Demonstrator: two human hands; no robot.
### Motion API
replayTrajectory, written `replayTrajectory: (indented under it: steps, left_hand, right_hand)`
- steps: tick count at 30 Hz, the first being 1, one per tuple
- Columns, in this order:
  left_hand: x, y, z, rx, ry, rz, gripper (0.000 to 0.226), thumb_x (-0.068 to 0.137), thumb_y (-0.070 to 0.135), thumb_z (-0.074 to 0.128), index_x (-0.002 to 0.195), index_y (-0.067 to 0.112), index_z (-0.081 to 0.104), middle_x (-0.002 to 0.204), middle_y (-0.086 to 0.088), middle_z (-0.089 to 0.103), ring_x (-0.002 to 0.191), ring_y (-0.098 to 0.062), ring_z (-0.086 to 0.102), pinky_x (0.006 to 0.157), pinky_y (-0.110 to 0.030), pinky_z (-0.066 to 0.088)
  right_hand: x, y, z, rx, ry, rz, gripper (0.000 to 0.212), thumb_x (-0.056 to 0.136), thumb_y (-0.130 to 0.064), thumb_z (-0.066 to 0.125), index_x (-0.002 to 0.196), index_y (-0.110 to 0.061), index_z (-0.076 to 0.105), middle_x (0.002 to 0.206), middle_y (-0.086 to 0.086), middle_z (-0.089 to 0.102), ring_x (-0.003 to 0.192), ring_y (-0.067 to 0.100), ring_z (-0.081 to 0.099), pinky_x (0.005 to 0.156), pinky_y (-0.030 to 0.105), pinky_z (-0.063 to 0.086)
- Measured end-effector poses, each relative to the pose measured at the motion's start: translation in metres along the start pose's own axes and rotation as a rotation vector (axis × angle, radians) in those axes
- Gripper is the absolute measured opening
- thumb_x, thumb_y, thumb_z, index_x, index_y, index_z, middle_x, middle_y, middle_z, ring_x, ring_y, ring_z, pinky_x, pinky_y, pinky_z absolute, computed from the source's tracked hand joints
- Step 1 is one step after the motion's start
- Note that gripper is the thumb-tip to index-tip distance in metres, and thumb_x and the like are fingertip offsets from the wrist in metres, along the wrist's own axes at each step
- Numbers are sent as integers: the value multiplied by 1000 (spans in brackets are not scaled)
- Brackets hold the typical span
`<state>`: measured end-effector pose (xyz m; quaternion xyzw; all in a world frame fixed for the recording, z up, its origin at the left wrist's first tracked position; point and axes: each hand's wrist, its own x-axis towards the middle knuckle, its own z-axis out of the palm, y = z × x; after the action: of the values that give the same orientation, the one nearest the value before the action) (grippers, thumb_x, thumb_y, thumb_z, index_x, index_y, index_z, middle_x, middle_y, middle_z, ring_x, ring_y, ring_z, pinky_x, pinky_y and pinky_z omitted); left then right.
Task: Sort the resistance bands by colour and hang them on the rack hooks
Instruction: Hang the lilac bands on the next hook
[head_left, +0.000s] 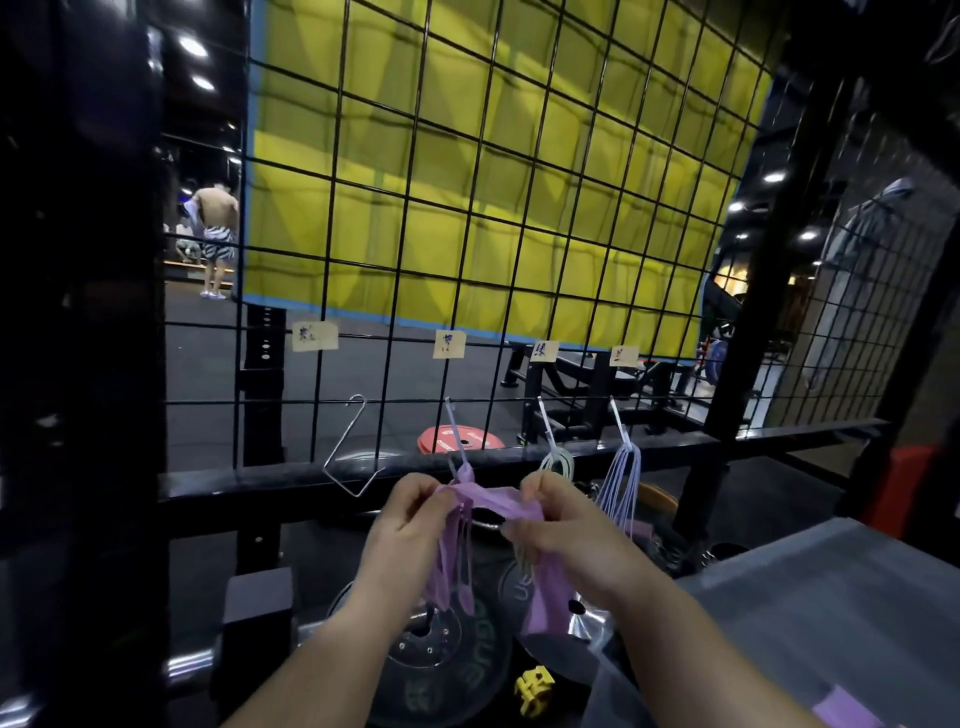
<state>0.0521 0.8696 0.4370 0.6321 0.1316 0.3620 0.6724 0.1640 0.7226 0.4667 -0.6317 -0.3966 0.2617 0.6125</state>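
Left hand: the left hand (410, 514) is pinching one end of the purple band (496, 500), thumb and fingers closing on it.
Right hand: the right hand (558, 525) is gripping the other end, its fingers curling round the strip and a slack tail trailing below the palm.
Band: it is stretching flat between the two sets of fingertips, directly under the second hook (453, 431).
Hook tip: it is sitting just above the gap between the fingertips. The band is covering it, so I cannot tell whether the loop is already catching.
Hung purple bands (460, 566): they are dangling on that same hook, below the left fingers.
Neighbours: beyond the right fingers, pale green bands (557, 462) and then blue bands (621, 483) are hanging on their own hooks. Past the left fingers an empty hook (348, 452) is hanging.
Colour match: judging by what is hanging there, this is looking like the right hook.
Doing it well: it is probably worth opening the loop wide between the fingertips, lifting it over the tip, then letting the right end go first while the left is steadying it.
Risk: dragging the hung bands off may be the likeliest slip.
Remaining: another purple strip (852, 712) is lying in the grey bin (831, 597), low beyond the right wrist.
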Motion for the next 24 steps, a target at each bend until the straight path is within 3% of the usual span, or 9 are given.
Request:
replayTrajectory:
  steps: [4, 8, 10, 13, 14, 17, 21, 24]
  left_hand:
    - [2, 0, 0, -25, 52, 62, 15, 91, 33, 62, 80, 21, 60, 73, 3, 62, 70, -14, 56, 71, -31, 45]
    - [3, 1, 3, 14, 141, 174, 15, 93, 34, 58, 88, 20, 62, 84, 4, 65, 83, -16, 60, 78, -32, 47]
    - [5, 1, 7, 1, 195, 197, 15, 93, 34, 56, 89, 21, 61, 85, 5, 65, 80, -11, 59, 75, -29, 47]
    - [8, -1, 11, 54, 287, 234, 13, 95, 33, 54, 88, 23, 58, 87, 5, 62, 78, -8, 56, 70, -26, 44]
    - [11, -3, 12, 71, 319, 252, 11, 95, 32, 54, 89, 24, 57, 88, 6, 62, 80, -9, 56, 71, -26, 44]
    - [18, -9, 16, 58, 419, 273, 5, 95, 25, 55, 92, 24, 58, 90, 8, 63, 85, -8, 57, 74, -23, 43]
    - [25, -14, 21, 1, 491, 254, 7, 95, 24, 57, 96, 18, 60, 91, 5, 64, 85, -10, 58, 73, -15, 42]
    - [29, -16, 22, 82, 499, 276, 7, 95, 23, 56, 89, 21, 59, 84, 6, 62, 78, -10, 56, 68, -19, 40]
  right_hand:
    - [12, -14, 9, -115, 45, -70, 19, 87, 3, 60, 81, -14, 55, 73, -11, 64, 58, 2, 54, 57, 16, 42]
    - [26, -29, 21, -160, 100, -182, 16, 83, -11, 67, 72, -22, 65, 69, -9, 63, 62, 2, 55, 61, 15, 43]
    - [35, -33, 26, -179, 136, -204, 18, 83, -11, 68, 71, -24, 67, 72, -6, 66, 66, 5, 60, 63, 20, 48]
    - [48, -34, 29, -252, 159, -228, 10, 83, -17, 69, 79, -26, 71, 84, 8, 70, 78, 16, 66, 78, 38, 54]
    - [51, -33, 30, -277, 166, -235, 10, 85, -16, 69, 80, -25, 71, 82, 7, 70, 76, 14, 66, 78, 35, 54]
    - [59, -32, 34, -314, 193, -238, 10, 88, -10, 67, 82, -17, 71, 74, -5, 67, 65, 3, 63, 68, 15, 50]
    - [67, -27, 40, -372, 220, -239, 9, 89, -14, 66, 93, -10, 73, 81, 7, 70, 68, 9, 63, 69, 21, 51]
    - [73, -24, 43, -381, 254, -222, 11, 91, -14, 64, 92, -6, 72, 74, 12, 68, 58, 9, 61, 59, 20, 52]
